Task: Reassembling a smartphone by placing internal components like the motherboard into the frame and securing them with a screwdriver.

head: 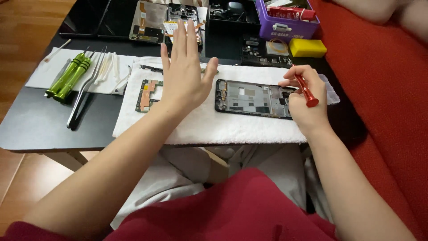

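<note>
An opened phone frame (249, 98) lies on a white towel (200, 127) on the black table. My right hand (305, 96) holds a small red screwdriver (306, 91), its tip at the frame's right end. My left hand (185, 76) hovers open, fingers spread, above the towel between the frame and a green circuit board (146, 94). A thin dark part (150, 68) lies at the towel's far edge.
Two green-handled screwdrivers (69, 80), metal tweezers (87, 89) and white picks rest on a cloth at left. Behind are a phone back with battery (169, 22), a black parts tray (229, 13), a purple box (287, 22) and a yellow block (307, 47). A red sofa (383, 89) is at right.
</note>
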